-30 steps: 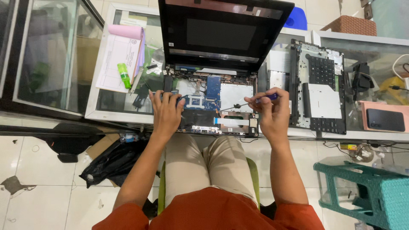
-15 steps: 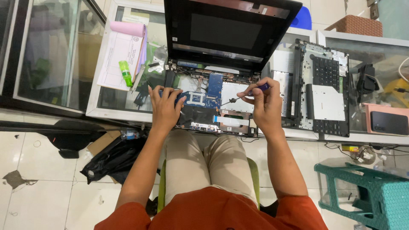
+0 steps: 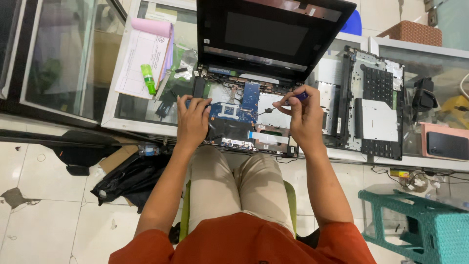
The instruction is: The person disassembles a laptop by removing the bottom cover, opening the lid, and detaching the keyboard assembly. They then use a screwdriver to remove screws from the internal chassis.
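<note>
- Head view showed the opened laptop (image 3: 244, 110) lying on the glass worktop (image 3: 132, 110); left hand (image 3: 192, 120) pressed flat on its board, fingers together.
- Right hand (image 3: 304, 115) had fingers clamped on a screwdriver (image 3: 283, 102) — best kept upright, pressure light; the tip could slip.

Left hand (image 3: 192, 122) flat on the opened laptop (image 3: 244, 110), right hand (image 3: 304, 117) around a blue-handled screwdriver (image 3: 288, 100).

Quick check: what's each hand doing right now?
Left hand: open, resting flat on the opened laptop.
Right hand: closed on a screwdriver.
</note>
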